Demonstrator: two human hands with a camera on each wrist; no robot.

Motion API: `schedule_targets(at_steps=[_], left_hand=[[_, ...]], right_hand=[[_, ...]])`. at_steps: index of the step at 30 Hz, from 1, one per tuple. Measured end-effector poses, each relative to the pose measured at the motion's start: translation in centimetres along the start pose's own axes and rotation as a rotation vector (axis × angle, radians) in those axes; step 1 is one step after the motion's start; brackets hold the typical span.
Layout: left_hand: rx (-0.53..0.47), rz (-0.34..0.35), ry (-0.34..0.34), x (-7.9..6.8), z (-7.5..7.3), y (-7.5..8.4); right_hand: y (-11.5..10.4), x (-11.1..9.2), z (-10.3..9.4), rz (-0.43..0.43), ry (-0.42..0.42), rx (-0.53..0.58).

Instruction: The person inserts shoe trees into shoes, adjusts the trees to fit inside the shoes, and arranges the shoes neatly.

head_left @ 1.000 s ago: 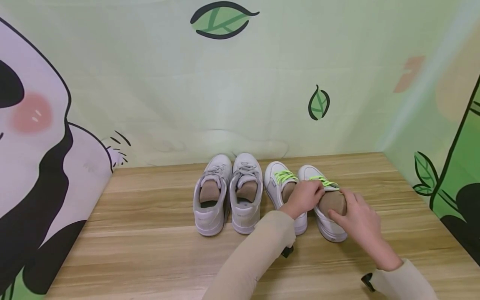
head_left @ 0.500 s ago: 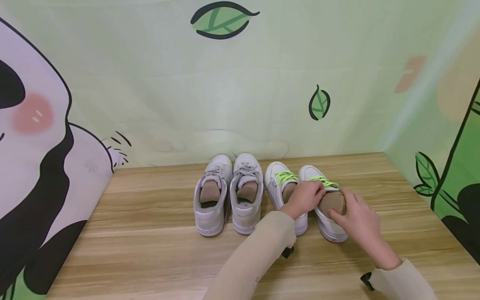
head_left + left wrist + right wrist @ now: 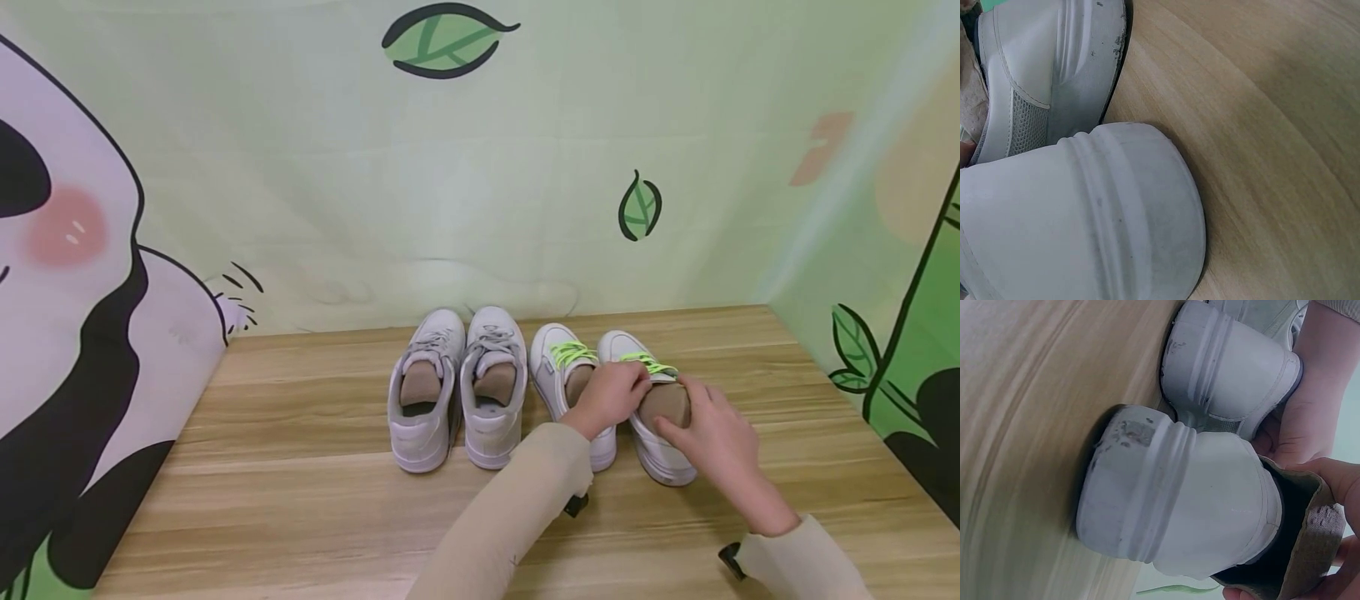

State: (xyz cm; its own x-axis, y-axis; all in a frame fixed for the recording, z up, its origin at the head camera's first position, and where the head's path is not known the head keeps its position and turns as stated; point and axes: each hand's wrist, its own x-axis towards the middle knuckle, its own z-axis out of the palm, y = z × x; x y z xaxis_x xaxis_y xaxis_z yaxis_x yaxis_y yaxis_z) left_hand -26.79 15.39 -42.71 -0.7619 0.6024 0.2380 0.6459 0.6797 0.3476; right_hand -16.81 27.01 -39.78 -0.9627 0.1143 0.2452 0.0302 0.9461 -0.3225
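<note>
At the right end of a shoe row stands a white sneaker with bright green laces. From its opening sticks out a brown, hollow shoe insert; the right wrist view shows the insert as a thin-walled shell. My right hand holds this insert, thumb at the near side and fingers at the far side. My left hand, fingers curled, grips the sneaker's left side by the tongue; its fingertips are partly hidden. Below the left hand is the matching sneaker, with another brown insert inside.
Left of these, two white sneakers with grey laces stand side by side, brown inserts in both. All toes point to the pale green printed backdrop behind the wood-grain surface. A side backdrop rises at right.
My right hand and the edge of the insert it holds have shifted very slightly to the left. My left hand and the shoes look unmoved.
</note>
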Motion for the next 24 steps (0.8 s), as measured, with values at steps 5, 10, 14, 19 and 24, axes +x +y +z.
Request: schedule_targets(at_steps=[5, 10, 14, 19, 24], left_hand=[[-0.003, 0.004, 0.001, -0.04, -0.03, -0.01], [0.000, 0.005, 0.002, 0.00, -0.04, -0.01], [0.002, 0.003, 0.002, 0.00, -0.07, 0.01], [-0.002, 0.005, 0.000, -0.07, -0.15, 0.03], [-0.001, 0.003, -0.004, -0.05, -0.11, 0.03]], right_hand=[[0.12, 0.13, 0.19, 0.001, -0.004, 0.001], [0.25, 0.25, 0.35, -0.002, -0.002, 0.002], [0.29, 0.34, 0.50, -0.002, -0.006, 0.005], [0.27, 0.42, 0.64, 0.002, -0.007, 0.011], [0.20, 0.53, 0.68, 0.003, -0.008, 0.008]])
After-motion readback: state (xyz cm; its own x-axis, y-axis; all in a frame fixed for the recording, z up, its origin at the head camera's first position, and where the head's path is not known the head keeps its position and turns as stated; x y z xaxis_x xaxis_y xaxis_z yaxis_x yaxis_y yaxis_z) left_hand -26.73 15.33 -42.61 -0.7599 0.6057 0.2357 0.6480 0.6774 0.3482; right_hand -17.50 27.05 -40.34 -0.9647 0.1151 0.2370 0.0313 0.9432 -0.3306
